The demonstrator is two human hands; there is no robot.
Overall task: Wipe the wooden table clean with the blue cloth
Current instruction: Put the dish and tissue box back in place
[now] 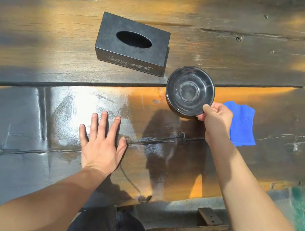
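Showing on the one wooden desk (39, 43) are one black tissue box (131, 44), one dark round bowl (190, 90) and one blue cloth (242, 124), while two bare hands, one left hand (102, 143) and one right hand (217, 116), are reaching over it.

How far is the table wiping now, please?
Done: a wet, streaked patch shines beside the flat left hand. In hand: the right hand pinches the dark bowl by its rim. Left: the blue cloth lies loose; around the tissue box looks dry.
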